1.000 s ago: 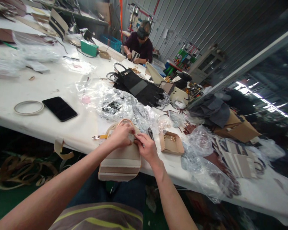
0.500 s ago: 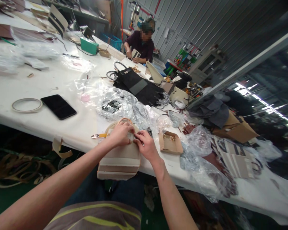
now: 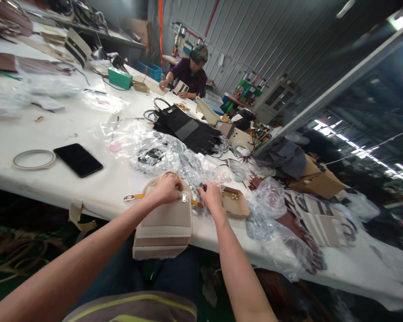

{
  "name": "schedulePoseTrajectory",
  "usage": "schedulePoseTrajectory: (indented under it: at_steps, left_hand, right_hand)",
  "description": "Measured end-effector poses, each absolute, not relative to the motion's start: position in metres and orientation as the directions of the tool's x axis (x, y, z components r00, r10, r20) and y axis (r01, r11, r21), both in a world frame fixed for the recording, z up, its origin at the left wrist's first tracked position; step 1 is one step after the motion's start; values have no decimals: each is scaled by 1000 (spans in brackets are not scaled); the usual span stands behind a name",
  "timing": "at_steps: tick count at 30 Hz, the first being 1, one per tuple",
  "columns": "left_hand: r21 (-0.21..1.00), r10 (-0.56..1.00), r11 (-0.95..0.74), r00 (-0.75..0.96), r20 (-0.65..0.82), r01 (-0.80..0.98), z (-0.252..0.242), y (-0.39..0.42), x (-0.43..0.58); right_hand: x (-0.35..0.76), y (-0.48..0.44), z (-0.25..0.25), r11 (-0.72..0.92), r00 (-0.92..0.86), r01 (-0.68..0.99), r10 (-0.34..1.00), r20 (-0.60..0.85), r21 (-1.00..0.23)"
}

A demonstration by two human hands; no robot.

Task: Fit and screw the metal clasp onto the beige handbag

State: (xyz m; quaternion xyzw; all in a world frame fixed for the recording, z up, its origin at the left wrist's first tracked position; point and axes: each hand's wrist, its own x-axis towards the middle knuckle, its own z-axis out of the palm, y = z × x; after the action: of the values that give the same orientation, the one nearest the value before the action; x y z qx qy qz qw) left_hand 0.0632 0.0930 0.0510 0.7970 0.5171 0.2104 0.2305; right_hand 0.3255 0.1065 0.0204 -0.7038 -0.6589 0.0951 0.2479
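A beige bag piece (image 3: 164,223) with orange edging lies at the table's front edge, partly over my lap. My left hand (image 3: 168,188) rests on its upper part, fingers bent round it. Beside those fingers a small silver metal plate (image 3: 184,197) shows on the beige surface. A yellow strap with a metal end (image 3: 130,197) sticks out on the left, and another strap end (image 3: 196,204) on the right. My right hand (image 3: 211,195) is right of the bag piece, closed on a small dark tool (image 3: 202,186) that is mostly hidden.
A cardboard box of brass-coloured parts (image 3: 235,203) stands right of my right hand. Plastic bags (image 3: 168,152) and black bags (image 3: 188,127) lie ahead. A phone (image 3: 78,159) and a tape roll (image 3: 34,159) are at left. A person (image 3: 191,74) sits across the table.
My right hand has moved off the bag piece to the right and now holds the dark tool. The small metal plate has come into sight. The view has shifted slightly.
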Motion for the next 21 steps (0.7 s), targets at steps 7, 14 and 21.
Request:
schedulePoseTrajectory:
  at_steps: [7,14,21]
  left_hand:
    - [500,951,-219,297,-81,838,74,88,68]
    - [429,900,-169,316,-300,887,93,99,78]
    - [400,845,-195,361,-394,895,90,115,86]
  right_hand:
    - [345,81,19,74,126,711,965,231,-699]
    - [342,56,37,180,400,146,889,225,-973]
    - [273,47,93,332,329,46,886,328,-942]
